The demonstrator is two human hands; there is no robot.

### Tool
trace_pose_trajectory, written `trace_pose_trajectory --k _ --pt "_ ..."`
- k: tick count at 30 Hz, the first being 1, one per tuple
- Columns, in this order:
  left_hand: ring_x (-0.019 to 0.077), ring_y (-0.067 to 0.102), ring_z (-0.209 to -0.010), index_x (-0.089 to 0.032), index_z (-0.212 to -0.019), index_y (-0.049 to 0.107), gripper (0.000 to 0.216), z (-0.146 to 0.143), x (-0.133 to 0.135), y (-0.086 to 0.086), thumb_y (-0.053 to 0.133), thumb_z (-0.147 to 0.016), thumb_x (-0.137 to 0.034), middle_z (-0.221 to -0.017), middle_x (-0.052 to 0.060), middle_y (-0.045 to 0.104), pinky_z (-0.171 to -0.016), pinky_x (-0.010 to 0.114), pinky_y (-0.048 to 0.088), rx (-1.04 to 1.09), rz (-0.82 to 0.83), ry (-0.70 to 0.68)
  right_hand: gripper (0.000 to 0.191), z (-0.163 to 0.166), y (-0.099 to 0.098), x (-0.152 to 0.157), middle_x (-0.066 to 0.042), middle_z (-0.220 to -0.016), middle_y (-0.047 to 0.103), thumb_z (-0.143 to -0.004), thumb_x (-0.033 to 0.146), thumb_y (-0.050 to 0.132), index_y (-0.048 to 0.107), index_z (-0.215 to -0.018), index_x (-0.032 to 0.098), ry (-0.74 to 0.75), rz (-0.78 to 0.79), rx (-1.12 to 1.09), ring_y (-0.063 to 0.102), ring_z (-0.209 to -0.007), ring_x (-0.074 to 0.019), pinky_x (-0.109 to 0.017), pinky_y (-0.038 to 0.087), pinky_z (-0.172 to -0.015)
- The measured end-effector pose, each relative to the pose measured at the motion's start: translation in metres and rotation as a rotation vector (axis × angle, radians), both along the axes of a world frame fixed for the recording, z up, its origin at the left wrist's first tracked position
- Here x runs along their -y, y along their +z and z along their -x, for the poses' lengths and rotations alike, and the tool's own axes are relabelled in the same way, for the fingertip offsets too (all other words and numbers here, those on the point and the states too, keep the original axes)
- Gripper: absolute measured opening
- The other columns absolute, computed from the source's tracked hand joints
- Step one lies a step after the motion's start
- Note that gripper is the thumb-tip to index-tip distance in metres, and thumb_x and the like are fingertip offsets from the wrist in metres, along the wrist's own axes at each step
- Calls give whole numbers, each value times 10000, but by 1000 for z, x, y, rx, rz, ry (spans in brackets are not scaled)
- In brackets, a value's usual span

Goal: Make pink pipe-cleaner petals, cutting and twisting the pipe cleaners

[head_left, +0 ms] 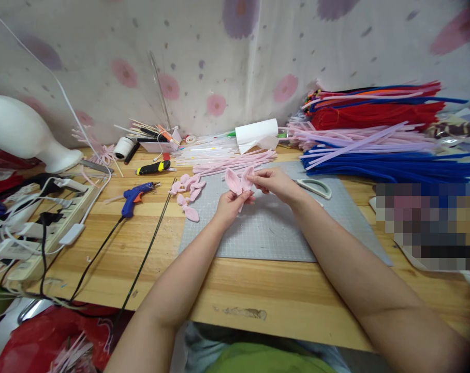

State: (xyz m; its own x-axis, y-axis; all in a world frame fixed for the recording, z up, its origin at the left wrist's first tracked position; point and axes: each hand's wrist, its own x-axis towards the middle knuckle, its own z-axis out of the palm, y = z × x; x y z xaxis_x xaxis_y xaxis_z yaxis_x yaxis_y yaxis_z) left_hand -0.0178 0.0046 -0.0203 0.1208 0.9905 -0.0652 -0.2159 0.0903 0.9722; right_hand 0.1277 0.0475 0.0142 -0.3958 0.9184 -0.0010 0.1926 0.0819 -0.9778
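Observation:
Two pale pink petals joined at the base form a pipe-cleaner flower piece [234, 181] above the grey cutting mat [281, 238]. My left hand [232, 206] pinches the piece at its base, fingers closed. On the upper right petal, my right hand [272, 182] closes thumb and fingertips around its edge. Several finished pink petal pieces [190, 211] lie in a loose pile to the left, across the mat's edge. White-handled scissors [316, 187] rest on the mat to the right, partly behind my right forearm.
A blue glue gun [132, 199] and a yellow-black utility knife [153, 167] lie left of the mat. Bundles of pink pipe cleaners [235, 162] and blue pipe cleaners [390, 165] sit behind. A power strip [56, 238] with tangled cables stands far left. A white paper roll [256, 133] lies at the back.

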Motion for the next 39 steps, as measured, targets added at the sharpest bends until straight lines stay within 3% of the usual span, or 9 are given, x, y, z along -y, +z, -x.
trace_pose_trajectory --k 3,7,12,15,22,28,35,37,39 --pt "125 610 -597 -112 -762 651 397 0 1 0 690 -575 -459 -694 60 674 -654 274 456 -15 -9 35 384 -1 0 -1 40 -498 433 -647 514 600 509 -559 151 8 -5 -1 333 -432 -48 -216 242 -426" --pt "125 610 -615 -111 -792 650 392 -1 -1 -2 678 -598 -450 -749 70 677 -668 280 449 -29 -16 20 347 1 -2 -2 38 -484 449 -621 478 618 534 -571 145 -111 -26 18 328 -429 -48 -218 232 -431" --pt "105 588 -659 -138 -835 624 354 -1 -7 -8 626 -660 -445 -769 37 664 -642 231 430 -25 -73 219 336 3 -2 -1 32 -479 470 -621 465 622 566 -585 135 -116 -27 96 339 -420 -49 -217 246 -432" --pt "94 571 -632 -146 -815 608 323 1 -11 -11 641 -643 -417 -732 15 645 -637 227 436 31 -46 226 370 6 -6 -1 29 -476 463 -642 497 600 571 -583 132 -110 -31 112 343 -416 -51 -217 248 -425" --pt "93 557 -615 -152 -742 614 259 2 -10 -11 659 -612 -371 -678 -9 625 -662 248 450 43 -40 174 389 16 -17 -2 49 -544 454 -656 520 570 597 -788 155 -180 8 -174 347 -438 -53 -206 256 -417" --pt "96 556 -566 -143 -738 616 337 -1 -6 -8 638 -625 -460 -657 10 628 -615 248 450 -6 -51 95 343 12 -20 -4 59 -492 400 -621 465 614 614 -714 134 -212 51 -206 314 -429 -49 -211 225 -417" --pt "83 545 -544 -137 -835 602 427 8 -14 -4 591 -650 -521 -738 39 640 -567 235 451 24 -4 289 405 18 -20 -1 20 -663 535 -654 490 581 596 -892 163 -177 85 -289 414 -495 -57 -200 319 -454" --pt "85 541 -534 -137 -863 596 452 21 -19 0 508 -707 -552 -766 53 638 -565 245 448 -44 46 353 391 16 -24 -4 15 -664 539 -657 469 576 580 -895 158 -262 68 -266 405 -491 -58 -198 313 -450" --pt "117 550 -542 -138 -806 607 460 35 -21 5 472 -723 -570 -734 70 635 -565 268 436 -294 115 326 355 13 -31 -7 20 -626 521 -660 433 568 575 -874 150 -351 52 -191 391 -481 -63 -201 302 -447"
